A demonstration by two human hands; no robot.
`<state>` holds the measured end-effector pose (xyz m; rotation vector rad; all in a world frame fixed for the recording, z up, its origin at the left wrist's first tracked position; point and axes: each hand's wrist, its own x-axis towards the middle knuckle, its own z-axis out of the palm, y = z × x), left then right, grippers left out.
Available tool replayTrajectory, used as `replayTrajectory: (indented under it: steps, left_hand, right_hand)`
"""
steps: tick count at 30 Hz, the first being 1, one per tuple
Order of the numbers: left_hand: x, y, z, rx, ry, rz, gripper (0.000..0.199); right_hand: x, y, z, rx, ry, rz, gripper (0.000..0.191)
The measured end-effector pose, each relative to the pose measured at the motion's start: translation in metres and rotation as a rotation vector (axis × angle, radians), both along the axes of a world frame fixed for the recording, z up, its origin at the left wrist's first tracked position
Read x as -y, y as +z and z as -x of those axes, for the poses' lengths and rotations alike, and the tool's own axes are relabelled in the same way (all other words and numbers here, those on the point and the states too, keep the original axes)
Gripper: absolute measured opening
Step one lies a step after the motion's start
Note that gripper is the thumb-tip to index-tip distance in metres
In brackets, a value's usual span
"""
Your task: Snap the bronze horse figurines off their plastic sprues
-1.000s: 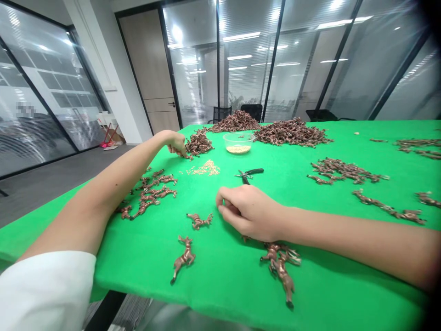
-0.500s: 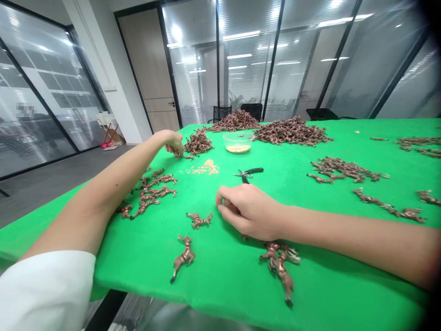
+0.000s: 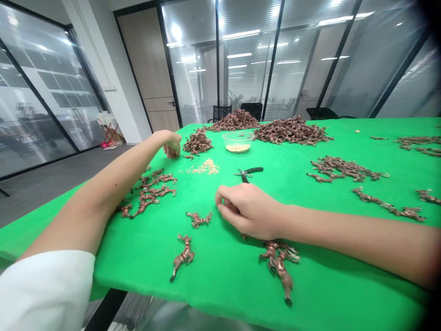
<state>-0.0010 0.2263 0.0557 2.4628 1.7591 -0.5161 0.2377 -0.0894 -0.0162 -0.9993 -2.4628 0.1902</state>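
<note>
At the far left of the table, my left hand [image 3: 171, 145] is closed, with a small brown deer figurine [image 3: 174, 156] only partly showing under its fingertips. Just to its right is a small heap of deer figurines [image 3: 198, 141]. My right hand [image 3: 250, 210] rests on the green cloth with curled fingers; whatever is inside them, if anything, is hidden. Black-handled pliers [image 3: 248, 172] lie just beyond it. Two single deer, one lying farther back [image 3: 199, 219] and one nearer [image 3: 182, 257], are to its left. More deer [image 3: 281, 271] lie partly under the right wrist.
A clear plastic bowl [image 3: 238, 143] holds small beige pieces, and a scatter of similar pieces [image 3: 207, 166] lies near it. Large figurine piles [image 3: 292, 131] stand at the back. Other deer groups lie left [image 3: 149, 195] and right [image 3: 344, 168]. The green table cloth [image 3: 220, 280] ends close in front.
My left hand has shifted slightly left, away from the small heap, with the figurine at its fingertips. My right hand stays where it was.
</note>
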Motion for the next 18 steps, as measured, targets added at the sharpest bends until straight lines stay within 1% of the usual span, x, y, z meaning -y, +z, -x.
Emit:
replayTrajectory:
  steps: [2,3,5,8,10,12,13,16,18]
  left_hand:
    - [0.002,0.008,0.001,-0.014,0.020,-0.013,0.021]
    - [0.004,0.014,0.001,-0.018,0.028,-0.028,0.020]
    - [0.007,0.030,0.000,0.005,-0.001,-0.104,0.022]
    - [0.013,0.052,-0.009,0.053,-0.097,-0.311,0.031]
    - [0.016,0.059,-0.020,0.052,-0.161,-0.504,0.034]
    - [0.017,0.057,-0.034,0.031,-0.207,-0.640,0.034]
    - [0.016,0.053,-0.040,0.019,-0.226,-0.677,0.035]
    - [0.009,0.041,-0.056,-0.023,-0.281,-0.730,0.035]
    - [0.003,0.036,-0.062,-0.045,-0.308,-0.749,0.036]
  right_hand:
    - [0.000,0.000,0.000,0.002,0.001,-0.003,0.006]
    - [0.000,-0.001,0.000,0.005,-0.001,-0.005,0.006]
    - [-0.001,-0.001,0.000,0.012,-0.006,-0.009,0.006]
    - [-0.001,-0.001,0.000,0.022,-0.015,-0.012,0.006]
    - [0.000,0.000,0.000,0.027,-0.023,-0.010,0.006]
    - [0.000,0.001,0.001,0.030,-0.029,-0.010,0.006]
    - [0.001,0.001,0.001,0.032,-0.032,-0.010,0.006]
    - [0.002,0.002,0.001,0.036,-0.039,-0.004,0.006]
    - [0.002,0.003,0.001,0.039,-0.040,0.005,0.007]
